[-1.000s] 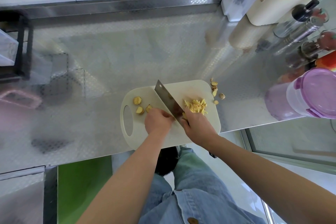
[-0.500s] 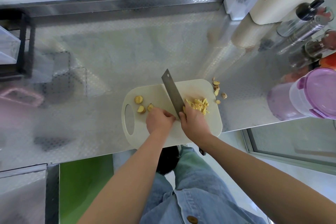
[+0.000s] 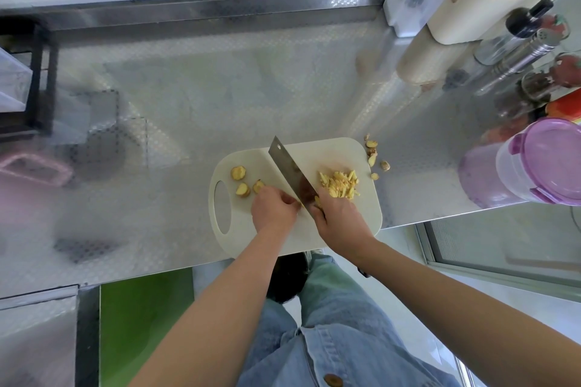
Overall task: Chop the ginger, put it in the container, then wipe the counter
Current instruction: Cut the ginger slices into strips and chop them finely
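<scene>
**Knuckles Close to the Steel as Ginger Meets the Cleaver**

A person at a steel bench point(image 3: 188, 97) cuts ginger on a pale cutting board point(image 3: 239, 231). The right hand point(image 3: 338, 218) is wrapped round the handle of a cleaver point(image 3: 290, 171), whose blade angles away across the board. The left hand point(image 3: 273, 209), fingers curled down, sits touching the blade's left face. It appears to pin a ginger piece point(image 3: 302, 205), of which only a yellow sliver shows between knuckles and steel.

A heap of shredded ginger point(image 3: 339, 184) lies on the board just right of the blade. Three ginger slices point(image 3: 239, 173) wait on the left, near the board's handle hole. Trimmings point(image 3: 372, 152) lie off the board on the bench, beside its far right corner. A purple-lidded container point(image 3: 540, 163), probably where the ginger will go, stands well apart to the right with its lid seemingly on.

The plain hazard is the left hand. The piece under it looks small, and as it shrinks the fingertips have less to hold. A slip or an uncurled finger would put skin under the edge.

The board lies at the near edge of the bench and seems to overhang it slightly. A hard downward stroke there could shift or tip the board and throw the cut off line.

The shreds sit close to the right hand, and a careless sweep of the blade could scatter them. Carrying them across the gap to a closed container invites spills on the bench.
</scene>
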Action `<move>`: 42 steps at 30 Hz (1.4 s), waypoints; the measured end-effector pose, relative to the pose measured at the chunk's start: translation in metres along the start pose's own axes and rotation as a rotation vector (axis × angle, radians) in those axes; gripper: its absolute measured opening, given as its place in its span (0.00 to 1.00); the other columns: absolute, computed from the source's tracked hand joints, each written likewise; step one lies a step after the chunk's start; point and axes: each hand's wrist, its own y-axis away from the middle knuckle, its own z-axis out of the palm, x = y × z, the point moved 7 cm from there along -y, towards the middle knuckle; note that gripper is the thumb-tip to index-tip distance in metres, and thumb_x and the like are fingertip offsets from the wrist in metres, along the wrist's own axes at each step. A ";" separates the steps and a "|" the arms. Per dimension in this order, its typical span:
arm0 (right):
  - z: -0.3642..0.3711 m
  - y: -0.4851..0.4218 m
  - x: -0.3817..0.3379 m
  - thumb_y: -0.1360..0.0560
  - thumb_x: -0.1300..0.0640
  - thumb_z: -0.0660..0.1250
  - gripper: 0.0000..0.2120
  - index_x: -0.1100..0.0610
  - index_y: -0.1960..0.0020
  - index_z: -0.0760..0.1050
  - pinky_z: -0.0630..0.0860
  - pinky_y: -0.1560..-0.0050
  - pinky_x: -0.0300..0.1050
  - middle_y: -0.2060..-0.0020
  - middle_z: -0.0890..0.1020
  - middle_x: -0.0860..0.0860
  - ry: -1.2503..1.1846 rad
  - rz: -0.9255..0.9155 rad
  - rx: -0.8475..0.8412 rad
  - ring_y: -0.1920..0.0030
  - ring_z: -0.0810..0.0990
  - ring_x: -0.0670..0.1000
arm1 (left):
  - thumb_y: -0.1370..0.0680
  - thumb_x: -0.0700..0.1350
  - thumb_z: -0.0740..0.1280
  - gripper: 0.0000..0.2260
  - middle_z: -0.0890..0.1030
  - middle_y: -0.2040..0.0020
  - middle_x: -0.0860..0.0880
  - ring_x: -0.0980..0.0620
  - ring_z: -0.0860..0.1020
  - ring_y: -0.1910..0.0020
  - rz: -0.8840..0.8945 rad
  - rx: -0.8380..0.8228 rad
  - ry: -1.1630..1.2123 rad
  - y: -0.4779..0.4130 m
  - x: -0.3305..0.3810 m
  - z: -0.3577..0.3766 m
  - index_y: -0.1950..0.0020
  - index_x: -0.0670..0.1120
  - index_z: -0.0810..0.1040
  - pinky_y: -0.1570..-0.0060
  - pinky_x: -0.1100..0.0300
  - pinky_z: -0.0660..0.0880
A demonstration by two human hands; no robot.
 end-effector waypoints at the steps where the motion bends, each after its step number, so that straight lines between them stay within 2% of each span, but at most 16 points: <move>1: 0.000 0.000 -0.001 0.20 0.56 0.56 0.08 0.59 0.44 0.68 0.67 0.66 0.47 0.66 0.72 0.53 -0.001 0.000 -0.001 0.66 0.71 0.57 | 0.28 0.44 0.71 0.03 0.84 0.57 0.46 0.46 0.81 0.55 -0.001 0.000 0.001 0.000 0.000 0.000 0.57 0.47 0.85 0.60 0.62 0.70; 5: 0.002 -0.001 -0.005 0.20 0.57 0.56 0.07 0.60 0.45 0.67 0.64 0.64 0.46 0.66 0.70 0.52 -0.005 0.010 -0.026 0.65 0.69 0.56 | 0.28 0.43 0.71 0.03 0.84 0.58 0.46 0.45 0.81 0.55 -0.005 0.006 0.007 0.000 0.000 0.002 0.58 0.47 0.85 0.58 0.60 0.72; 8: 0.004 -0.003 -0.006 0.19 0.57 0.56 0.04 0.57 0.51 0.63 0.64 0.63 0.47 0.65 0.69 0.53 0.002 0.025 -0.053 0.64 0.69 0.57 | 0.28 0.43 0.71 0.03 0.84 0.58 0.46 0.45 0.81 0.55 -0.009 0.015 0.009 -0.001 -0.001 0.002 0.58 0.47 0.85 0.58 0.60 0.72; 11: 0.007 -0.006 -0.007 0.19 0.57 0.55 0.06 0.56 0.53 0.60 0.64 0.63 0.48 0.64 0.70 0.54 0.013 0.046 -0.051 0.63 0.69 0.58 | 0.29 0.42 0.71 0.03 0.84 0.59 0.46 0.45 0.81 0.55 0.001 0.030 0.013 0.000 -0.001 0.002 0.58 0.47 0.85 0.60 0.61 0.71; 15: 0.005 -0.014 -0.008 0.19 0.58 0.56 0.05 0.60 0.48 0.65 0.69 0.64 0.49 0.64 0.72 0.54 -0.044 0.051 0.018 0.62 0.74 0.60 | 0.29 0.44 0.72 0.03 0.84 0.59 0.46 0.46 0.81 0.56 0.012 0.036 0.003 0.001 0.001 0.002 0.58 0.47 0.85 0.61 0.61 0.70; 17: -0.002 -0.019 0.000 0.20 0.58 0.56 0.07 0.62 0.45 0.67 0.66 0.67 0.47 0.67 0.72 0.52 -0.105 0.091 0.082 0.64 0.74 0.59 | 0.29 0.44 0.73 0.03 0.84 0.59 0.47 0.48 0.81 0.57 0.019 0.042 0.003 0.002 0.001 0.001 0.58 0.47 0.85 0.62 0.62 0.69; 19: -0.007 -0.019 0.008 0.20 0.58 0.58 0.07 0.62 0.47 0.68 0.65 0.68 0.47 0.70 0.69 0.50 -0.139 0.115 0.106 0.66 0.72 0.56 | 0.28 0.45 0.73 0.03 0.84 0.60 0.48 0.49 0.80 0.58 0.032 0.051 0.007 0.002 -0.001 0.001 0.58 0.46 0.85 0.62 0.63 0.68; 23: -0.011 -0.010 0.006 0.20 0.58 0.59 0.11 0.63 0.42 0.69 0.65 0.70 0.46 0.71 0.71 0.50 -0.121 0.024 0.109 0.69 0.71 0.52 | 0.27 0.43 0.71 0.05 0.85 0.57 0.48 0.50 0.81 0.56 0.090 0.056 0.031 0.004 -0.001 0.000 0.55 0.46 0.85 0.61 0.63 0.68; 26: -0.008 -0.004 -0.001 0.20 0.58 0.59 0.11 0.64 0.43 0.69 0.69 0.68 0.49 0.69 0.75 0.54 -0.153 -0.012 0.108 0.68 0.73 0.55 | 0.26 0.43 0.69 0.06 0.85 0.55 0.48 0.50 0.81 0.54 0.117 0.080 0.044 0.007 -0.004 -0.005 0.53 0.45 0.85 0.57 0.63 0.71; 32: 0.007 -0.004 -0.002 0.20 0.57 0.58 0.10 0.63 0.42 0.68 0.66 0.66 0.46 0.67 0.72 0.53 -0.144 0.021 0.076 0.66 0.71 0.55 | 0.25 0.44 0.67 0.07 0.84 0.57 0.51 0.51 0.80 0.57 0.137 0.178 -0.002 0.012 -0.008 -0.014 0.53 0.47 0.84 0.59 0.63 0.69; 37: -0.013 -0.013 0.027 0.20 0.58 0.57 0.05 0.60 0.50 0.66 0.63 0.67 0.46 0.71 0.68 0.51 -0.190 0.185 0.175 0.66 0.71 0.56 | 0.25 0.45 0.67 0.05 0.82 0.59 0.52 0.53 0.77 0.61 0.169 0.271 -0.042 0.014 -0.013 -0.027 0.54 0.48 0.82 0.63 0.61 0.68; 40: -0.012 -0.012 0.014 0.20 0.58 0.59 0.09 0.62 0.44 0.69 0.63 0.69 0.45 0.72 0.69 0.50 -0.194 0.091 0.127 0.70 0.70 0.53 | 0.25 0.46 0.67 0.03 0.81 0.59 0.51 0.49 0.78 0.59 0.177 0.393 -0.076 0.010 -0.015 -0.041 0.55 0.49 0.80 0.64 0.58 0.70; 42: 0.000 -0.008 0.001 0.20 0.59 0.59 0.07 0.61 0.45 0.69 0.62 0.70 0.45 0.72 0.69 0.48 -0.169 -0.005 0.050 0.69 0.70 0.53 | 0.25 0.47 0.66 0.03 0.79 0.59 0.51 0.49 0.75 0.55 0.195 0.452 -0.111 0.009 -0.015 -0.050 0.54 0.49 0.77 0.63 0.57 0.69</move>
